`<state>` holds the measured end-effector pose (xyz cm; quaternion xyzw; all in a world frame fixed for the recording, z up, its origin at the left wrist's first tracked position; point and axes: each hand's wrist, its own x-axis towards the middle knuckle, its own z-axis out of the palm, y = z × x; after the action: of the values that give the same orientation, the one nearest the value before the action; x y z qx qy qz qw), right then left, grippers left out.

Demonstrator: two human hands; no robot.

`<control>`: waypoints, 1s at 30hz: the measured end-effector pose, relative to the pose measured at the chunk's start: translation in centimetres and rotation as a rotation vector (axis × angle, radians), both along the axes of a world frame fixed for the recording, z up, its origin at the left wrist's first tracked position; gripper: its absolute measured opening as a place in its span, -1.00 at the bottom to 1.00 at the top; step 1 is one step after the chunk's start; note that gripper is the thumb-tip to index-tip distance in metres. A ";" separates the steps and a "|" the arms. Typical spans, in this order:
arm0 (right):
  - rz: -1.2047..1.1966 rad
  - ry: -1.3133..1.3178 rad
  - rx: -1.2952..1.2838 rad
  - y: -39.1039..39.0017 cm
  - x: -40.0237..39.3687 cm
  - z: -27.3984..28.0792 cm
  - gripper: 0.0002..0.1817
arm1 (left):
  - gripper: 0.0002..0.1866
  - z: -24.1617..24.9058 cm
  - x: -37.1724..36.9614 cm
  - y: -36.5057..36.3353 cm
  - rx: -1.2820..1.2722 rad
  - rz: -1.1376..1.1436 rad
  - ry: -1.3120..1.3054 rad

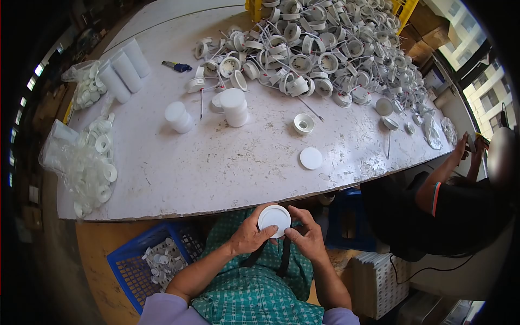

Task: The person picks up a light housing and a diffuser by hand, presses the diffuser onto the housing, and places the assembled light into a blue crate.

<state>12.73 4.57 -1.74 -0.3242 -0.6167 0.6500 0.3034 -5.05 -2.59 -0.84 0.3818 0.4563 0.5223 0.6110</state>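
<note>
A round white lamp housing with a flat disc face [274, 219] is held over my lap, just off the table's front edge. My left hand [252, 234] grips its left side, thumb pressed on the face. From the right, my right hand [306, 236] holds the rim between thumb and fingers. What lies behind the disc is hidden. On the table ahead are a loose white disc [311, 158] and a white ring-shaped housing [304, 124]. Farther left stand a stack of white discs [234, 108] and a shorter stack [178, 117].
A large heap of white housings with wires [325, 49] covers the table's back. Plastic bags of white rings [89, 162] and white cylinders [120, 78] lie left, near a utility knife [177, 66]. A blue crate [130, 271] stands below left. A co-worker [455, 211] sits right.
</note>
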 end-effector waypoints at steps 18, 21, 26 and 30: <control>-0.146 0.033 -0.314 -0.9 -0.7 -0.3 -0.68 | -0.43 -0.6 0.3 0.2 -0.008 -0.021 0.055; -0.150 0.032 -0.325 -0.8 -0.7 -0.2 -0.69 | -0.43 -0.6 0.3 0.2 -0.010 -0.024 0.060; -0.167 0.052 -0.332 -0.9 -0.9 -0.2 -0.70 | -0.44 -0.8 0.3 0.2 -0.022 -0.018 0.051; -0.168 0.052 -0.329 -0.9 -0.9 -0.5 -0.71 | -0.45 -0.8 0.4 0.2 -0.011 -0.003 0.058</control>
<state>11.85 3.66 -2.28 -0.4029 -0.4648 0.7228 0.3151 -4.67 -2.38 -1.65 0.3940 0.4760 0.5078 0.6003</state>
